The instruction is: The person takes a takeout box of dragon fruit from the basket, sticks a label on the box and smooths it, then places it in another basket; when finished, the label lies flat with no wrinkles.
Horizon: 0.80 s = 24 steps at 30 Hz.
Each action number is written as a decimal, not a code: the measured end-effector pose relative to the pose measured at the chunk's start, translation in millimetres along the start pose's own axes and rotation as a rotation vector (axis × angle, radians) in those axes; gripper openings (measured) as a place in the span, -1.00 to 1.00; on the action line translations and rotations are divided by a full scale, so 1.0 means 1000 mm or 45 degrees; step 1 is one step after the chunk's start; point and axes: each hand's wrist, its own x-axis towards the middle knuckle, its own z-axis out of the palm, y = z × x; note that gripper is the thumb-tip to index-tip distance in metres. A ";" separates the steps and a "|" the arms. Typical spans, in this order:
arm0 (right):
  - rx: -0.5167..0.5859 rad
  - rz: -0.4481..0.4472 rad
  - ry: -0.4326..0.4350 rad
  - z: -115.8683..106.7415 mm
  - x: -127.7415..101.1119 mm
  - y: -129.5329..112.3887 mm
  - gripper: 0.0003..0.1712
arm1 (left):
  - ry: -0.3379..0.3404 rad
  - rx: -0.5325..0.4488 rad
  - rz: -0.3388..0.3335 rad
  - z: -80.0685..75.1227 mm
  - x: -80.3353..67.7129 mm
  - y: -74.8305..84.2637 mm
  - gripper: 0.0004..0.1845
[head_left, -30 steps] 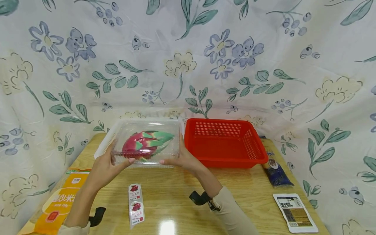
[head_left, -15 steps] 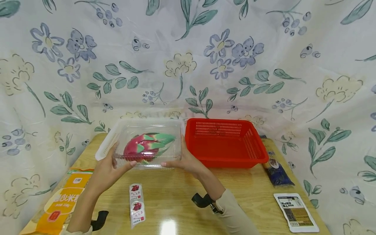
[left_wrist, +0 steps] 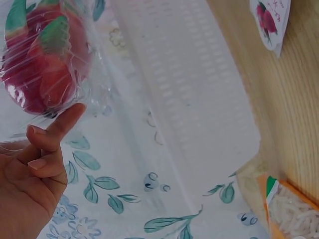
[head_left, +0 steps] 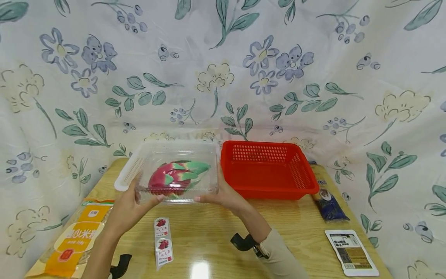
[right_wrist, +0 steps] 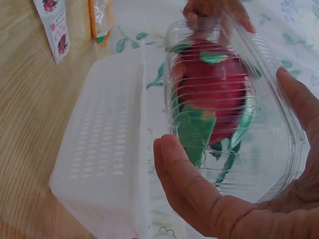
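A clear plastic clamshell box (head_left: 177, 178) holds a pink and green dragon fruit (head_left: 172, 176). I hold the box by its two short ends, just above the table's far side. My left hand (head_left: 137, 195) grips the left end, thumb on the front edge. My right hand (head_left: 216, 190) grips the right end the same way. The right wrist view shows the box (right_wrist: 234, 114) lying in my right palm with the fruit (right_wrist: 214, 84) inside. In the left wrist view my left fingers (left_wrist: 42, 144) curl under the fruit (left_wrist: 45, 55).
A white perforated basket (head_left: 127, 175) sits right behind the box, a red basket (head_left: 268, 172) to its right. On the wooden table (head_left: 299, 221) lie an orange rice bag (head_left: 74, 236), a sticker strip (head_left: 162, 242), a dark blue packet (head_left: 327, 203) and a white-brown sachet (head_left: 350, 252).
Both hands and the box have drifted slightly to the right and down. The grip on the box is the same.
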 end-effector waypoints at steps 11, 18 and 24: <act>0.032 -0.020 -0.028 0.001 -0.008 0.000 0.42 | 0.009 0.015 0.003 0.002 -0.007 0.004 0.10; 0.071 -0.032 -0.060 0.000 -0.012 0.003 0.40 | -0.011 0.020 -0.006 0.003 -0.009 0.007 0.13; 0.061 -0.011 -0.034 0.002 -0.015 0.004 0.42 | 0.007 0.019 -0.003 0.005 -0.013 0.007 0.11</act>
